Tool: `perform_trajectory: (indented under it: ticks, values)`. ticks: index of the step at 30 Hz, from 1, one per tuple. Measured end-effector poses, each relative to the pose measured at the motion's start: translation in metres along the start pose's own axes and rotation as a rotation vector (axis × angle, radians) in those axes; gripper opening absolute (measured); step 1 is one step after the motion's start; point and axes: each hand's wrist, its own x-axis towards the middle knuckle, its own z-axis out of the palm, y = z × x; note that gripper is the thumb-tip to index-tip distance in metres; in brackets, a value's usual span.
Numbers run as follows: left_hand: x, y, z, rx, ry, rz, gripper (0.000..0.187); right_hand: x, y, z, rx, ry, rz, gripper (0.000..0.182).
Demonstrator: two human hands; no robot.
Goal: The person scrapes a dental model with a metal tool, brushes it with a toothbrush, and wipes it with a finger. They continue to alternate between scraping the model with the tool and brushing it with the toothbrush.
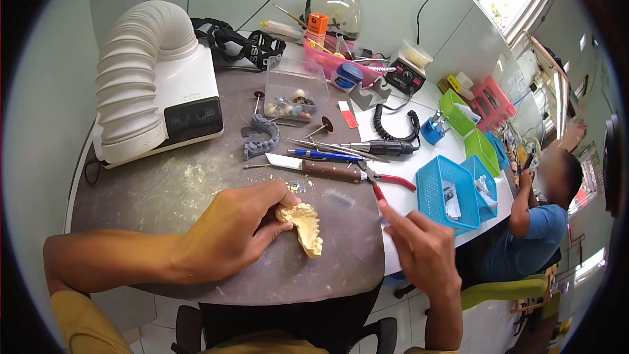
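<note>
My left hand (226, 233) pinches one end of a cream plaster dental cast (306, 228) between thumb and fingers, just over the desk's front part. A row of teeth shows along the cast's right side. To the right, my right hand (424, 249) is closed around the handle of a small brush (342, 199), whose bristles point left; motion blurs it, and it is apart from the cast. Small coloured crumbs (298, 185) lie just beyond the cast. Past them are a brown-handled knife (327, 169), a blue pen (324, 155) and red-handled pliers (386, 180).
A white machine with a ribbed hose (134, 72) stands at the back left. A grey dental model (261, 137), a clear box (295, 92) and a black handpiece (393, 147) lie farther back. Blue baskets (447, 213) stand right; beyond them sits another person (534, 229).
</note>
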Motion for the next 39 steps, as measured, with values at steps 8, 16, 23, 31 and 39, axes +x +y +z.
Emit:
perform_trajectory:
  ticks: [8, 16, 23, 31, 39]
  values:
    - [0.001, 0.001, -0.001, -0.001, -0.010, -0.025, 0.030, -0.002, -0.006, 0.007, 0.267, 0.007, -0.020, 0.045]
    - [0.001, -0.002, 0.002, 0.141, 0.025, 0.141, 0.039, 0.000, -0.010, 0.002, 0.276, 0.007, -0.002, 0.049]
    - [0.000, -0.004, 0.004, 0.040, 0.031, 0.071, 0.045, 0.000, -0.004, 0.000, 0.180, -0.025, -0.023, 0.047]
    - [0.001, -0.005, 0.002, 0.108, -0.014, 0.120, 0.046, -0.005, -0.014, -0.001, 0.246, -0.062, -0.068, 0.045]
    - [0.003, 0.002, 0.004, 0.121, -0.024, 0.122, 0.051, -0.009, -0.006, 0.006, 0.356, -0.138, -0.127, 0.045]
